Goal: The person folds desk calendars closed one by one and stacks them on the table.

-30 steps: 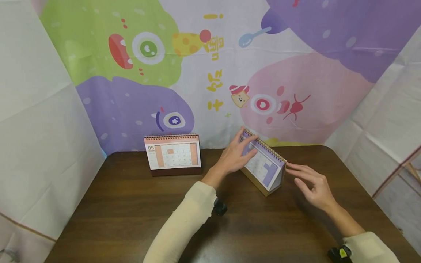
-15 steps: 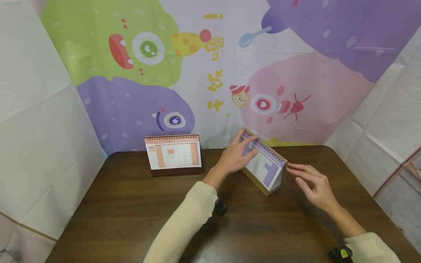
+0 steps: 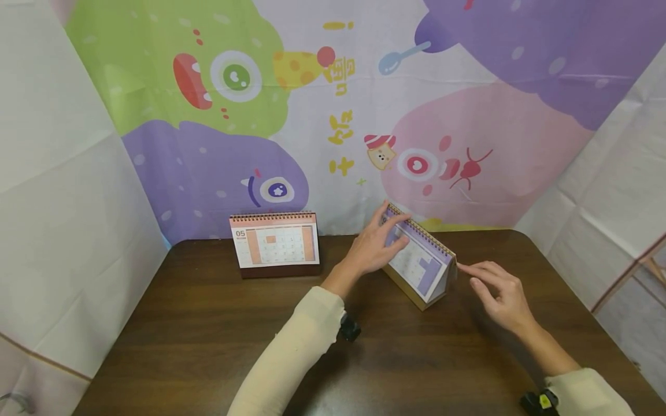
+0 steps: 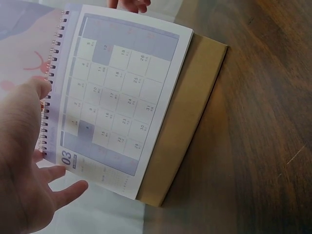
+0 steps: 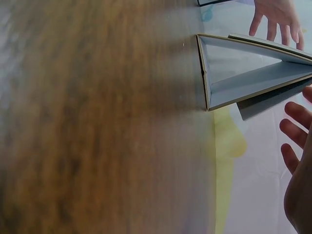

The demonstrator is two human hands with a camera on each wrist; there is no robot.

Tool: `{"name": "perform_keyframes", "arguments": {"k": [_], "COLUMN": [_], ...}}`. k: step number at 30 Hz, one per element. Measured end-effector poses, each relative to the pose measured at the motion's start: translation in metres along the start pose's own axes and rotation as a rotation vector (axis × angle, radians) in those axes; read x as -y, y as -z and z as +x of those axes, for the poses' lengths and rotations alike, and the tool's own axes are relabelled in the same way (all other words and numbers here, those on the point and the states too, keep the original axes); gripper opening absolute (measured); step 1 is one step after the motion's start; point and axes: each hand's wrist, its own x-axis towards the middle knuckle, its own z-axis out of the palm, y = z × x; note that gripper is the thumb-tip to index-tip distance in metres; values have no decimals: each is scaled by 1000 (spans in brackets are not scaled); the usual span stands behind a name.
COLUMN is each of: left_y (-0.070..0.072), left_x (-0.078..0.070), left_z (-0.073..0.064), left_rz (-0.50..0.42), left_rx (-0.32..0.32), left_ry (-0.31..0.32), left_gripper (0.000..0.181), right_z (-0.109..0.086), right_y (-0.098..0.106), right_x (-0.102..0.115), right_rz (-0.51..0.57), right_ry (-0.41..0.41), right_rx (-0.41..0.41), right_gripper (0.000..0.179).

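Two tent-shaped desk calendars are standing on one dark brown wooden tabletop (image 3: 208, 346): an orange-and-white spiral-bound paper calendar (image 3: 283, 245) and, to the right of this orange calendar, a purple-and-white spiral-bound paper calendar (image 3: 413, 260) with a tan cardboard stand. The purple calendar's long axis is running diagonally, its far end lying nearer the orange calendar; its printed page is facing the person and the orange calendar's side, spiral uppermost. Two hands in two cream sleeves (image 3: 296, 349) are working at it. The left hand (image 3: 369, 245), nearer the orange calendar, is resting loosely spread fingers along the spiral edge. The right hand (image 3: 499, 294), farther from the orange calendar, is extending slightly bent fingers, thumb apart, pinching nothing, one fingertip touching the purple calendar's upper near corner; one back sheet (image 5: 273, 101) is splaying outward there. One cartoon-printed cloth (image 3: 463, 127) is hanging behind the orange calendar.
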Motion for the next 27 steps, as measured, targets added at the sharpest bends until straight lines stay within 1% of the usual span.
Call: {"name": "perform_keyframes", "arguments": {"k": [1,2,6,9,14,19,27], "left_y": [0,0,-1,-1,-1,-1,0], "left_x": [0,0,1,1,1,1,1], "left_z": [0,0,1,1,1,1,1], "left_rz": [0,0,-2,-3,-6,-2,-3], "left_rx": [1,2,4,1,4,9,11], "left_ry": [1,2,5,5,11,17,17], "left_gripper": [56,56,57,57,57,57,57], "right_z": [0,2,5,6,7,8,9], "right_y": [0,0,-2,-3,-3,-2,-3], "right_x": [1,6,13,15,13,14,15], "right_rz": [4,10,31,27,2,28,42], "right_ry": [-11,-36,-51,-46,-41,-26,-37], "right_rx": [5,8,15,6,-2,1,10], "right_gripper": [38,39,45,46,44,40,41]}}
